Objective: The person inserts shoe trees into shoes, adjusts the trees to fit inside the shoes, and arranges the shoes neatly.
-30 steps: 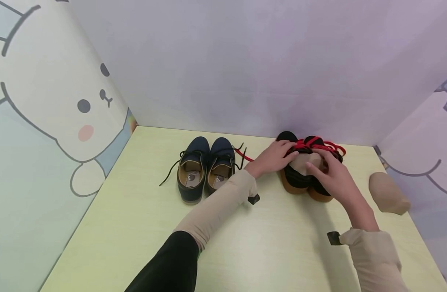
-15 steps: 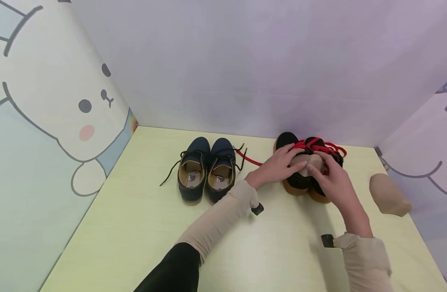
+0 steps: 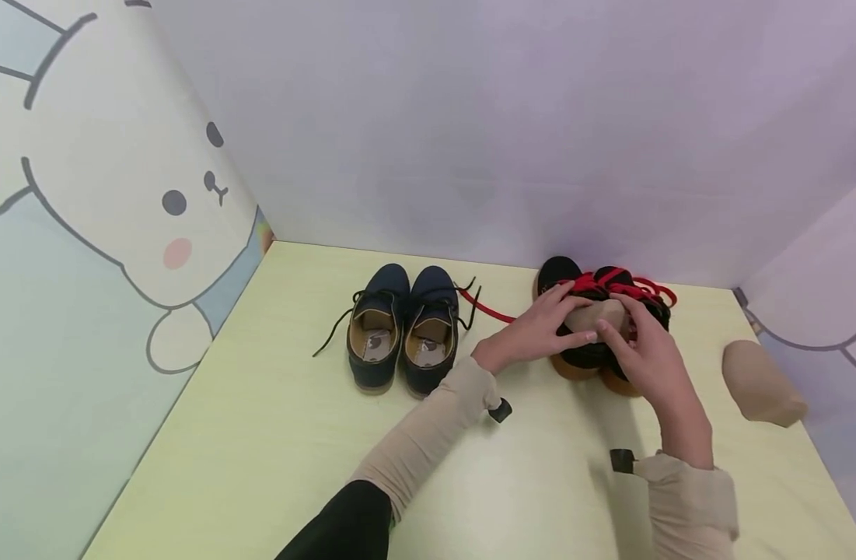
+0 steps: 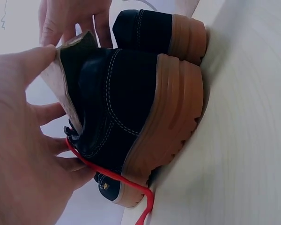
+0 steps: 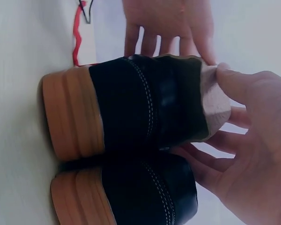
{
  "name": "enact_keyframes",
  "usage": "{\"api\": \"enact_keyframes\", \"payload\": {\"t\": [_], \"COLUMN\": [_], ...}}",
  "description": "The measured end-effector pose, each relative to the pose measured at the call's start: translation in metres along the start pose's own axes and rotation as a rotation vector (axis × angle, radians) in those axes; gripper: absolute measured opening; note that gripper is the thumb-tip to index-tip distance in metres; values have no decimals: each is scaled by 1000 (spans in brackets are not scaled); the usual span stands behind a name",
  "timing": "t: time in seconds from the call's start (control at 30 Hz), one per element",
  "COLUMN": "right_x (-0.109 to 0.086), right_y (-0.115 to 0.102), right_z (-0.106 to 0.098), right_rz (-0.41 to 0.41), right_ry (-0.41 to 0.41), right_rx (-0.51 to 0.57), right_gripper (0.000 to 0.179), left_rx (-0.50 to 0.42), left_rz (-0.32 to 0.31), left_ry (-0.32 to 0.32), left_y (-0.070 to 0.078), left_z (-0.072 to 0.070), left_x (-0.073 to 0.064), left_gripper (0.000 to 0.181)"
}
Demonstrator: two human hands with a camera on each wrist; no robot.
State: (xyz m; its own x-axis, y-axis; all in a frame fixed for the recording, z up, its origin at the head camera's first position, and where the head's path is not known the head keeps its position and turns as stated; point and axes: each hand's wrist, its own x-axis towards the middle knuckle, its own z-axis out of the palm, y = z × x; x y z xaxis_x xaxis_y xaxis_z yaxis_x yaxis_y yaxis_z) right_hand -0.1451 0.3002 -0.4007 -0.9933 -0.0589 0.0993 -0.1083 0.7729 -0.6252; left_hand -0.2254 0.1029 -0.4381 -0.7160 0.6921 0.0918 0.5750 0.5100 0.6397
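While your left hand (image 3: pixel 536 330) and right hand (image 3: pixel 648 350) pinch the beige insert (image 3: pixel 595 317) at its edges, it sits between them, poking from the black shoe (image 4: pixel 131 79): curved insert, smooth stitched upper (image 5: pixel 124 105), chunky ridged tan sole (image 4: pixel 178 93).

1. On the table (image 3: pixel 260 435) I see two pairs of shoes, apart from each other, their toes toward the back wall (image 3: pixel 414 140).
2. The left pair (image 3: pixel 415 307) stands to the left of the right pair (image 3: pixel 587 356).
3. In the left shoe of the right pair is an insert (image 3: pixel 595 319), between the left hand (image 3: pixel 536 327) and the right hand (image 3: pixel 648 354), which both touch it.
4. Between the pairs, one lace (image 3: pixel 487 311) lies across the table.
5. The second insert (image 3: pixel 762 383) lies to the right of the right pair, near the table's right edge.
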Motion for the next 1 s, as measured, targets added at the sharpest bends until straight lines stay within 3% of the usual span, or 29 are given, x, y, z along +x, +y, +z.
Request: {"api": "enact_keyframes", "payload": {"t": [0.13,0.37,0.77,0.9,1.0], "right_x": [0,8,10,6,1], "right_y": [0,-2,-3,-2,1], "right_z": [3,10,14,15,11], "right_rz": [-2,-76,-60,-82,-99], "right_ry": [10,69,101,129,180], "right_rx": [8,-53,-77,-56,-24], "right_gripper": [73,68,67,63,55], "left_rx": [11,-2,-32,-37,-50], "left_rz": [6,10,14,2,34], "left_ry": [15,55,115,130,155], "left_y": [-1,-8,-11,-11,-11], "left_z": [2,1,8,12,14], "left_x": [0,-1,0,-3,-3], "left_gripper": [67,65,61,62,62]}}
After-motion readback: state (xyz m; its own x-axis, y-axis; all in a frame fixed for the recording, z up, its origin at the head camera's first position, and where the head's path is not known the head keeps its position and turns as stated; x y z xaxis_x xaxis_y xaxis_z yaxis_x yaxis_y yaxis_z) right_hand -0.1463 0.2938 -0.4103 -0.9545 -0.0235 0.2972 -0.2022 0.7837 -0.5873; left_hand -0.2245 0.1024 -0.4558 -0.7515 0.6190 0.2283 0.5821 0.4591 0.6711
